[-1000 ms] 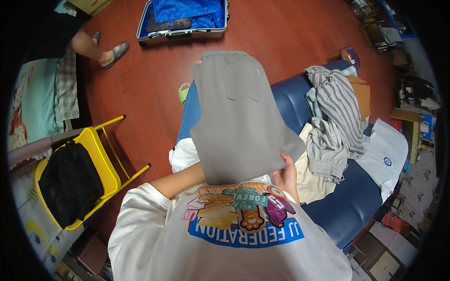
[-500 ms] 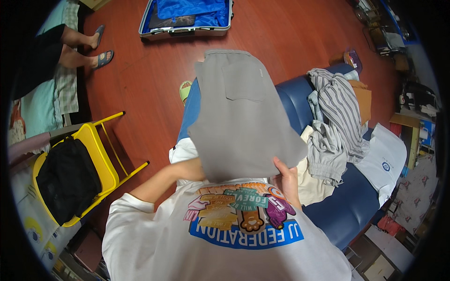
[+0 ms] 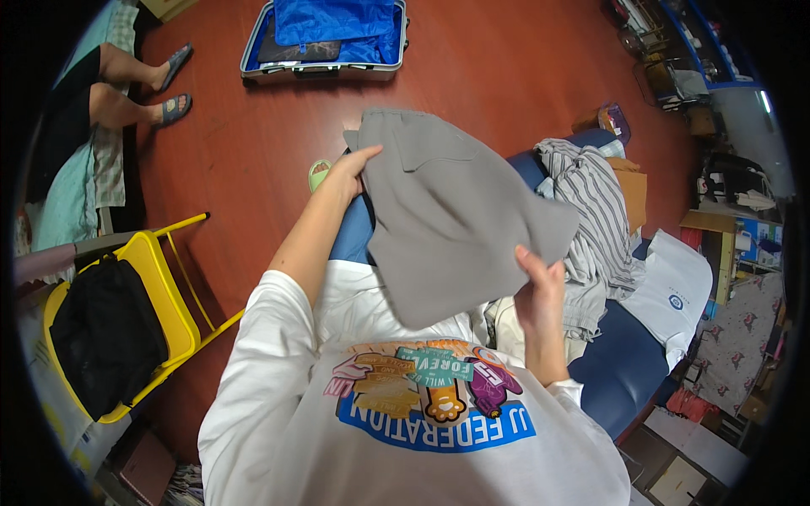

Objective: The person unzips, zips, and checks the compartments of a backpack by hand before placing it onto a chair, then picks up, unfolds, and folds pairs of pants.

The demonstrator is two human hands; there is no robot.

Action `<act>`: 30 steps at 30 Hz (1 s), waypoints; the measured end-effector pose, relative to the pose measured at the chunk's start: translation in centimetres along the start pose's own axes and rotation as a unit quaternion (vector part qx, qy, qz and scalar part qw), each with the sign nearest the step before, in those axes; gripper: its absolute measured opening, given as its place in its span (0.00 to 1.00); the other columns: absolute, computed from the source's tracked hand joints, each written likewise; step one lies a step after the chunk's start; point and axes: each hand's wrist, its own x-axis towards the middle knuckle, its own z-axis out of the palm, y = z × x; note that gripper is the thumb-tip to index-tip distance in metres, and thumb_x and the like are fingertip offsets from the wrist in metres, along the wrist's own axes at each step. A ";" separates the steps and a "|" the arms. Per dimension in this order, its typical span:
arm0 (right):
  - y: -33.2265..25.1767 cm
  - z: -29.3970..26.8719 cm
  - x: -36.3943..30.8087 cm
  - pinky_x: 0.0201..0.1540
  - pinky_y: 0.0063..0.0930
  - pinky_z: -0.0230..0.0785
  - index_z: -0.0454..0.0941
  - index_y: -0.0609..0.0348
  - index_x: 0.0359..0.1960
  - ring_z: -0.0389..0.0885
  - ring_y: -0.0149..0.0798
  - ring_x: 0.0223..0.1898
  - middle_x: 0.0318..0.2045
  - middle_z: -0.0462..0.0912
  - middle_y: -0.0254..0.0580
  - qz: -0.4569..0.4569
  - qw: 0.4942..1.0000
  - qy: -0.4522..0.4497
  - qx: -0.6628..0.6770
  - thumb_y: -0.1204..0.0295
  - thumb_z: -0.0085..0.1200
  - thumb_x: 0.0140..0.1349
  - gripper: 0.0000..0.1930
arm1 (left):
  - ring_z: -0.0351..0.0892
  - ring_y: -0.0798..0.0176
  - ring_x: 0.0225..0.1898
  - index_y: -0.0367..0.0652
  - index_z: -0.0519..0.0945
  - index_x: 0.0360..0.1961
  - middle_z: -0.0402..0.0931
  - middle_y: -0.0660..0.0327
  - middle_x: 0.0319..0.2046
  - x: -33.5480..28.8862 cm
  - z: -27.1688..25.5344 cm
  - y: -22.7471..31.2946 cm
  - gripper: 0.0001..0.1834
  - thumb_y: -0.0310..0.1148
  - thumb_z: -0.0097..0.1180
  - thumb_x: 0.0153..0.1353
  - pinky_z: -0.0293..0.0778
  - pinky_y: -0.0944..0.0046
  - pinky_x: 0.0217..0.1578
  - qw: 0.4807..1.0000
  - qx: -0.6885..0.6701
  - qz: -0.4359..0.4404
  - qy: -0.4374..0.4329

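A pair of grey shorts [image 3: 456, 219], folded in half with a back pocket showing, hangs over my lap. My left hand [image 3: 348, 171] is closed on the upper left edge, close to the waistband. At the lower right, my right hand [image 3: 540, 291] pinches the hem with its thumb on top; the other fingers are partly hidden under the cloth. Between the hands the fabric slants and ripples. To the right of the shorts lies a pile of clothes, with striped trousers [image 3: 591, 211] on top.
The pile and a light blue shirt [image 3: 671, 282] rest on a dark blue couch [image 3: 620, 371]. An open suitcase [image 3: 325, 74] with blue lining stands on the floor ahead. To the left are a yellow chair [image 3: 173, 316] holding a black bag [image 3: 110, 329], and another person's legs [image 3: 126, 93].
My left hand has moved from the shorts' lower left edge up to near the waistband. The shorts have tilted, their lower right corner swinging out to the right with my right hand.
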 end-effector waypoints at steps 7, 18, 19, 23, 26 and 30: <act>-6.8 -5.1 10.4 0.53 0.32 0.75 0.79 0.67 0.46 0.83 0.39 0.46 0.43 0.84 0.43 -0.072 0.987 -0.048 0.137 0.76 0.54 0.63 0.12 | 0.81 0.55 0.50 0.40 0.75 0.52 0.80 0.55 0.50 -2.0 1.8 5.4 0.17 0.29 0.61 0.62 0.77 0.53 0.52 0.964 -0.215 0.150 -0.047; 0.9 -21.2 18.5 0.45 0.33 0.80 0.81 0.63 0.45 0.84 0.41 0.41 0.41 0.85 0.44 0.156 0.973 -0.077 0.151 0.68 0.52 0.64 0.14 | 0.76 0.58 0.57 0.32 0.67 0.62 0.74 0.52 0.57 -18.4 -0.6 -9.7 0.24 0.28 0.56 0.68 0.73 0.59 0.59 0.983 -0.116 0.143 -0.007; 4.0 -20.9 18.8 0.49 0.34 0.77 0.79 0.63 0.48 0.82 0.38 0.45 0.42 0.84 0.41 0.194 0.974 -0.016 0.118 0.67 0.51 0.66 0.15 | 0.79 0.57 0.54 0.32 0.69 0.60 0.76 0.51 0.54 -17.2 -1.8 -11.4 0.21 0.29 0.56 0.68 0.77 0.61 0.56 0.990 -0.135 0.025 -0.016; 14.4 -19.3 16.8 0.51 0.32 0.73 0.79 0.57 0.52 0.79 0.32 0.48 0.42 0.83 0.31 0.231 0.970 -0.015 -0.070 0.63 0.52 0.70 0.15 | 0.83 0.53 0.49 0.31 0.71 0.53 0.78 0.47 0.51 -15.3 -3.2 -13.2 0.15 0.28 0.53 0.71 0.81 0.58 0.56 0.965 -0.219 -0.144 0.001; 18.2 -20.9 15.1 0.46 0.28 0.72 0.78 0.57 0.52 0.80 0.32 0.48 0.44 0.84 0.31 0.275 0.955 -0.017 -0.106 0.58 0.53 0.71 0.17 | 0.83 0.51 0.50 0.30 0.71 0.52 0.77 0.44 0.51 -15.8 -2.9 -13.0 0.13 0.27 0.51 0.71 0.80 0.55 0.57 0.967 -0.215 -0.136 0.026; 18.8 -18.8 12.1 0.60 0.33 0.69 0.74 0.64 0.60 0.77 0.36 0.57 0.55 0.81 0.43 0.318 0.936 -0.024 -0.150 0.52 0.55 0.70 0.28 | 0.83 0.50 0.50 0.28 0.71 0.51 0.78 0.43 0.48 -17.4 -2.6 -12.0 0.13 0.28 0.49 0.72 0.78 0.53 0.59 0.969 -0.200 -0.143 0.029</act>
